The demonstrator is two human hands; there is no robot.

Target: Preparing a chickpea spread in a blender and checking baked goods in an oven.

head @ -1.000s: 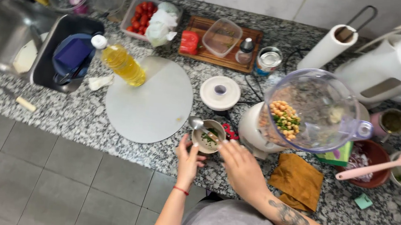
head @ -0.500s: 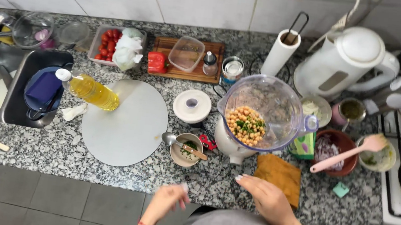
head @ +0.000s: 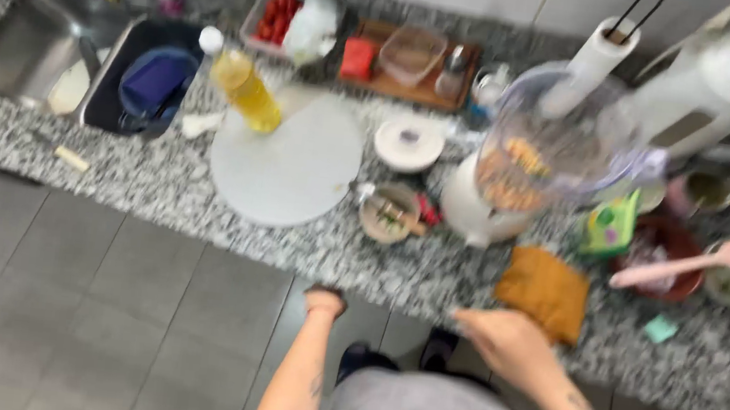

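Note:
The picture is blurred by head movement. My left hand [head: 324, 301] hangs below the counter's front edge, pulled back toward my body; its fingers are hidden and it seems to hold nothing. My right hand [head: 505, 338] hovers at the counter's edge, just below an orange cloth [head: 545, 290], fingers loosely spread and holding nothing. A small bowl with a spoon [head: 390, 213] sits on the granite counter [head: 157, 181] beside a white food processor [head: 539, 165] with chickpeas and greens in its clear jar.
A round white board [head: 287, 164] carries a bottle of yellow oil [head: 246, 86]. Sink [head: 30, 48] and dark tray with a blue bowl [head: 155, 80] at left. Paper towel roll [head: 592, 61], white kettle [head: 726, 90], pink spatula over a red bowl [head: 683, 264] and a stove edge at right.
Both hands drew back from the small bowl to the counter's edge and below it. The view shifted and blurred as my head moved.

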